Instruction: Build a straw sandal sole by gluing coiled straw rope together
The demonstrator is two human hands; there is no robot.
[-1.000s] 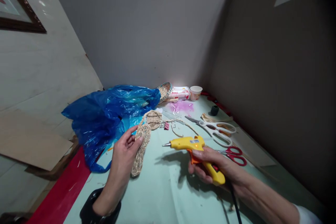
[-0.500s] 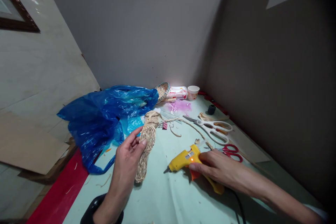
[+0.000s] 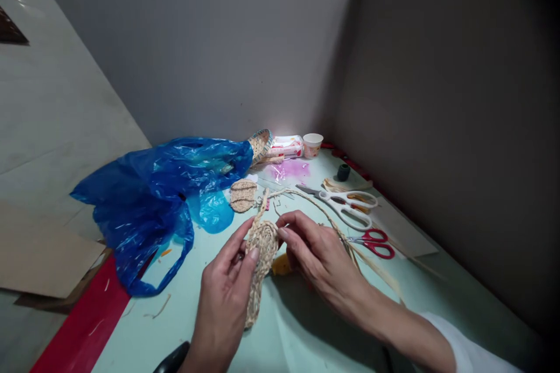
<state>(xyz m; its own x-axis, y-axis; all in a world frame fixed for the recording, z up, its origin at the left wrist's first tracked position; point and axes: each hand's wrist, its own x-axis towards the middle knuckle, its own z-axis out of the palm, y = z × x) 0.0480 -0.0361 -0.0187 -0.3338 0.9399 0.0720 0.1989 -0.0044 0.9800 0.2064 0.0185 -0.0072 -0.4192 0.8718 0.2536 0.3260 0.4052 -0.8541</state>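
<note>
The left hand (image 3: 227,288) is pinching a pale woven strip (image 3: 263,245), thumb lying on its face and fingers curling behind its left edge. The right hand (image 3: 321,256) is pinching at the strip's upper right edge with thumb and forefinger; which strand is between the tips is too small to tell. The strip is standing above the near middle of the bench (image 3: 175,338), coiled round at its top and running down towards the person.

By its look, it should be weighing little, bending softly, and gripping well, being rough rather than slippery; its coils may be prone to loosening under a tug. Its flat body is seeming the best place to hold, rather than the braided tail (image 3: 262,213) rising from its top.

The left wrist is reaching up from below; the right forearm is slanting in from the lower right, wrist bending inward.

Behind the right hand, a yellow object (image 3: 281,264) is mostly hiding. Beyond, a small woven round (image 3: 243,195) is lying near a crumpled blue bag (image 3: 144,198); white-handled scissors (image 3: 350,205) and red-handled scissors (image 3: 378,243) are lying to the right.
</note>
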